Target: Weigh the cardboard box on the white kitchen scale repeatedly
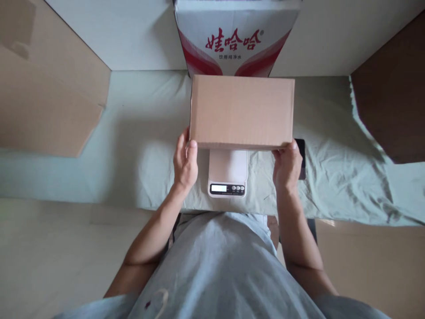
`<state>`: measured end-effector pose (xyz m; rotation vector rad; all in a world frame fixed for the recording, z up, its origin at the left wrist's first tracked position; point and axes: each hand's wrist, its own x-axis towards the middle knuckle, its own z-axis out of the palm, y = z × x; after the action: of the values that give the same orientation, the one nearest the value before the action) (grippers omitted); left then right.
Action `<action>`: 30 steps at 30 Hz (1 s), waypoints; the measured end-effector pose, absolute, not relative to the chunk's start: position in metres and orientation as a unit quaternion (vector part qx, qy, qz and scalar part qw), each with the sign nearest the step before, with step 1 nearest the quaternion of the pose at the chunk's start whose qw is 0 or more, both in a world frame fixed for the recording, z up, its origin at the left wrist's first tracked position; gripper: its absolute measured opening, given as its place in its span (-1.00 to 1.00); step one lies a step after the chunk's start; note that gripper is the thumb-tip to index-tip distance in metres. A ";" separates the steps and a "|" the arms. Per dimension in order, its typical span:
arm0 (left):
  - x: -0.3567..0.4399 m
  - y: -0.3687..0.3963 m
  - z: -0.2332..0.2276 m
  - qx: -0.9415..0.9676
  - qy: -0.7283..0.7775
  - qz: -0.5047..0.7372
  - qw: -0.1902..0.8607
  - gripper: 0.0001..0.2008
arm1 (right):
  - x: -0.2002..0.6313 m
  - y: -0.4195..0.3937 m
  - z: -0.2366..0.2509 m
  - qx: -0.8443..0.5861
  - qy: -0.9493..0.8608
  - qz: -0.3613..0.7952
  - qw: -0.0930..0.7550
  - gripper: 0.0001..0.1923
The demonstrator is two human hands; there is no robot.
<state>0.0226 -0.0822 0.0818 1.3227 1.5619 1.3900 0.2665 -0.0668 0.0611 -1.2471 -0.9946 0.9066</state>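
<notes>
Nearest the camera, the person's grey shirt fills the lower frame, both forearms reaching out toward 12 o'clock.

The left hand [185,161] holds the box [241,111] at its near left corner, at about 8 o'clock on the box, thumb up on the near edge and fingers hidden underneath. The right hand [287,165] holds the near right corner, at about 4 o'clock, thumb tip on the edge. Each grip is closed on the box.

The box is plain brown cardboard, closed and level. It sits over the platform of the scale [227,173], whose display and buttons show at 6 o'clock of the box. Whether the box rests fully on the platform or is partly carried by the hands cannot be told.

Judgement: the step in hand is weighing the box. The next move calls for both hands to let go cleanly, so that the scale bears the whole load, and for the box to stay centred and clear of the display.

A dark phone [302,158] lies just behind the right hand on the pale cloth [139,146] covering the surface. At 12 o'clock, beyond the box, stands a printed carton [234,42].
</notes>
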 end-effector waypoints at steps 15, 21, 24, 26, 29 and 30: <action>0.014 -0.022 0.011 0.482 0.643 0.490 0.338 -0.49 | 0.263 -0.014 -0.003 -0.592 -0.460 0.396 0.530 -0.49; -0.001 -0.024 -0.010 0.490 0.635 0.510 0.312 -0.49 | 0.275 -0.023 -0.008 -0.605 -0.488 0.367 0.511 -0.39; -0.003 -0.026 -0.018 0.506 0.660 0.486 0.269 -0.63 | 0.285 -0.030 -0.013 -0.636 -0.554 0.269 0.464 -0.49; -0.001 -0.028 -0.025 0.522 0.675 0.463 0.242 -0.58 | 0.289 -0.034 -0.019 -0.641 -0.591 0.228 0.433 -0.55; 0.002 -0.033 -0.034 0.549 0.690 0.427 0.199 -0.46 | 0.290 -0.038 -0.028 -0.635 -0.622 0.206 0.409 -0.57; 0.002 -0.034 -0.037 0.561 0.693 0.414 0.184 -0.43 | 0.289 -0.039 -0.030 -0.632 -0.633 0.200 0.399 -0.57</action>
<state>0.0024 -0.0343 -0.0368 1.5810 1.9543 1.1665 0.2889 -0.0386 -0.0302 -1.6001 -1.6023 0.5071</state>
